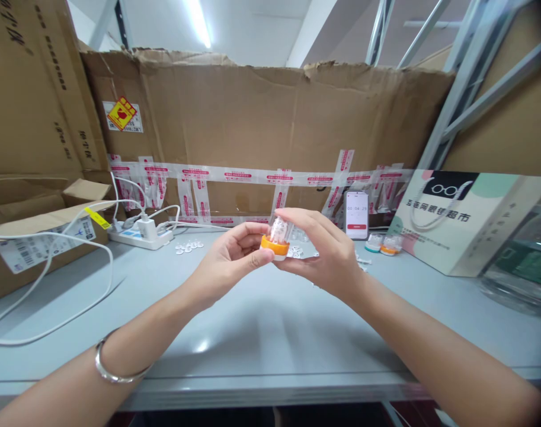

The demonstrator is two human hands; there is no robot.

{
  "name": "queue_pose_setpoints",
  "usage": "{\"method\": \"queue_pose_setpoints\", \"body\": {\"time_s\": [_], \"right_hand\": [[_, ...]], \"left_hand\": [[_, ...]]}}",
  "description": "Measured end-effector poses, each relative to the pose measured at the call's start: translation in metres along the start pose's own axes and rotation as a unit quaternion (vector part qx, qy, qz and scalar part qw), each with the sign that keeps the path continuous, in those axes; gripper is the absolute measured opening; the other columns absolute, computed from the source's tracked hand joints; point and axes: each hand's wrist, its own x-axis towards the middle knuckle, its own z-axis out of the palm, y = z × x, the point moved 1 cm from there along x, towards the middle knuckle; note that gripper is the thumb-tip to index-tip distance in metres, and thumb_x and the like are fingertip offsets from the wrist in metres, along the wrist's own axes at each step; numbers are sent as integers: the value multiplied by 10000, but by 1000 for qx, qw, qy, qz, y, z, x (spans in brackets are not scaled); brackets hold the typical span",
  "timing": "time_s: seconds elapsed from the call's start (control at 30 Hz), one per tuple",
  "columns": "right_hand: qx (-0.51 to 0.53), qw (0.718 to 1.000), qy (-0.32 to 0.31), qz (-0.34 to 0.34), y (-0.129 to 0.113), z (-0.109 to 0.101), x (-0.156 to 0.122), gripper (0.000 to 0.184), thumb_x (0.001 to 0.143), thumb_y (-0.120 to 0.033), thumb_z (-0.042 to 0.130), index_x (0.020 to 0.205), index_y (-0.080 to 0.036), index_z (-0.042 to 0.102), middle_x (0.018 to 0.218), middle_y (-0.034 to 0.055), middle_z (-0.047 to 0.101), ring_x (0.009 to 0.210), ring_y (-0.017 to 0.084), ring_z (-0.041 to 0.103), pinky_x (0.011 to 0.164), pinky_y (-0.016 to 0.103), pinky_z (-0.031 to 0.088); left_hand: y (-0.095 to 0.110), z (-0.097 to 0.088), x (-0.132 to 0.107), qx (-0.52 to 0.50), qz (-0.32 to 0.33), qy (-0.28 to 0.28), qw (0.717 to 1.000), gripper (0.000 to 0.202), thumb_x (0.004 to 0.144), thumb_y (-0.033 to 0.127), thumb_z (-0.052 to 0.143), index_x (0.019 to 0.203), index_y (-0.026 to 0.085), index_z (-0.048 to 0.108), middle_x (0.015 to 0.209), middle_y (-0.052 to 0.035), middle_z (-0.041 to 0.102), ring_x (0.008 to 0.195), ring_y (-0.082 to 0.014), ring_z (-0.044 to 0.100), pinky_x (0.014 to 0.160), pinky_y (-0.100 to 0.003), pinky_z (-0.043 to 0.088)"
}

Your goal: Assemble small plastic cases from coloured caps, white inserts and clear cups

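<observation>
Above the middle of the grey table, both my hands hold a small clear container with an orange ring and white base (274, 245); whitish pieces show inside its clear top. My left hand (228, 255) pinches the orange ring and base from the left, thumb in front. My right hand (326, 246) wraps its fingers over the top and right side, thumb beneath by the base. Behind my right hand lie several small clear pieces (295, 251), partly hidden by it. More small clear-and-white pieces (189, 246) are scattered on the table to the left.
A phone (356, 213) with a running timer leans at the back, near two similar small containers, one teal (374, 243), one orange (390, 245). A paper bag (461, 237) and plastic bottle (521, 267) stand right. Left are a power strip (141, 238), white cables and an open carton (43, 249).
</observation>
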Motion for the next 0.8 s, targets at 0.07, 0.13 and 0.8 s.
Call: {"method": "queue_pose_setpoints", "body": {"time_s": [0.07, 0.13, 0.8], "right_hand": [[-12, 1000, 15, -11, 0, 0, 0, 430, 745, -284, 633, 1156, -241, 513, 1067, 76, 638, 969, 235, 597, 840, 372, 490], [-16, 999, 25, -28, 0, 2, -1, 430, 741, -269, 639, 1150, -222, 514, 1037, 92, 643, 949, 230, 600, 822, 362, 495], [422, 828, -42, 368, 5, 19, 1, 249, 721, -348, 665, 910, -196, 610, 868, 30, 639, 775, 135, 606, 675, 293, 513]], "left_hand": [[-2, 0, 0, -8, -4, 4, 1000, 262, 782, 230, 636, 1026, 195, 547, 1023, -49, 638, 950, -165, 587, 794, -262, 459], [-2, 2, 0, -6, -11, 5, 1000, 252, 775, 234, 643, 1005, 184, 551, 1003, -49, 638, 929, -158, 586, 791, -260, 457], [-5, 5, -2, 108, -54, 80, 989, 367, 771, 326, 634, 1053, 175, 455, 903, -69, 660, 886, -195, 605, 806, -353, 437]]}}
